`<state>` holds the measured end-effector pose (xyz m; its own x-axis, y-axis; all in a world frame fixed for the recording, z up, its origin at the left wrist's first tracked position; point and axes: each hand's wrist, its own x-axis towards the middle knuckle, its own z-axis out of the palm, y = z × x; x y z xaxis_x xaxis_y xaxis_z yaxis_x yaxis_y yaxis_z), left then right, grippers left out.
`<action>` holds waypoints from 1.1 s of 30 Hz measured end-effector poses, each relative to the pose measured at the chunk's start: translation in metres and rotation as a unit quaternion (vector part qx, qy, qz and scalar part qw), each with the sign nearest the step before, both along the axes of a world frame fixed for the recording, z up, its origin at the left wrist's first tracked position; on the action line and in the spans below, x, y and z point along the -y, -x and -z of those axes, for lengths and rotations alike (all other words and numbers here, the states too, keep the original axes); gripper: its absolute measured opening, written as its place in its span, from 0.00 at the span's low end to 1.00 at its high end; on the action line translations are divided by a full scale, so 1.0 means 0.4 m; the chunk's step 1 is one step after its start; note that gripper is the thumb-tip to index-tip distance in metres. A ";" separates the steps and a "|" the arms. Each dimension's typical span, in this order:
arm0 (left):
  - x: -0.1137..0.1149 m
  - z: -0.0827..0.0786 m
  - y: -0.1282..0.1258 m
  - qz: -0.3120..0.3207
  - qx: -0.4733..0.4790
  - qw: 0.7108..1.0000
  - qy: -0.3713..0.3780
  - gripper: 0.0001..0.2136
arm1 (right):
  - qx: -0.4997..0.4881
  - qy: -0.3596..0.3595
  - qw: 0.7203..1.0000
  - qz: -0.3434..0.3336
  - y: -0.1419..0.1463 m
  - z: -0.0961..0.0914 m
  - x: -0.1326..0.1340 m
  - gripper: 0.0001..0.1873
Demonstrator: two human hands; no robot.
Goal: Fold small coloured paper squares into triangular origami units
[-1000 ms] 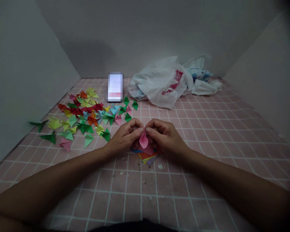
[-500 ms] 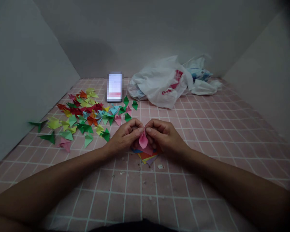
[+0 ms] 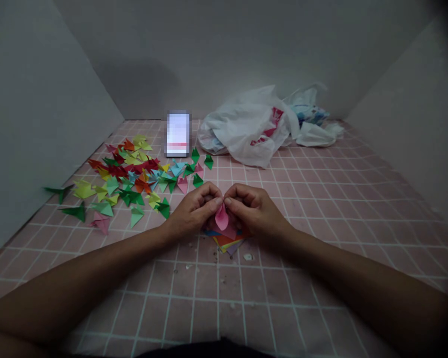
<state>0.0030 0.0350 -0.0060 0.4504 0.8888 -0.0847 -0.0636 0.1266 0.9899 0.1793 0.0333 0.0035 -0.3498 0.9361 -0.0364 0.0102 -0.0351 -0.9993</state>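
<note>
A piece of pink origami paper (image 3: 221, 219) is held between my two hands, its lower part bulging in a rounded petal shape. My left hand (image 3: 201, 205) pinches it at the top from the left, thumb against the bent fingers. From the other side my right hand (image 3: 251, 206) grips it in the same way, the thumb tips almost meeting. Right below lies a fanned stack of coloured paper sheets (image 3: 224, 240), with pink, orange, yellow, blue and lilac edges showing. My hands cover the rear of this stack.
Many folded paper figures (image 3: 130, 196) in green, red, yellow, blue and pink spread over the left side of the pink checked cloth (image 3: 321, 199). A lit phone (image 3: 177, 134) leans upright behind them. White plastic bags (image 3: 246, 127) lie crumpled at the back, near the grey wall.
Almost nothing differs. Both hands keep their pinch on the pink origami paper, which has shifted only slightly.
</note>
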 end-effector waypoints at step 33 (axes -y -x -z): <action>0.001 -0.018 -0.011 0.000 -0.062 0.994 0.094 0.07 | 0.140 -0.169 0.974 -0.053 -0.022 0.000 -0.023 0.09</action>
<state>0.0074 0.0344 0.0014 0.4258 0.8521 -0.3042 0.0570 0.3103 0.9489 0.1882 0.0425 0.0033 -0.4658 0.8703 0.1599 0.2697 0.3117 -0.9111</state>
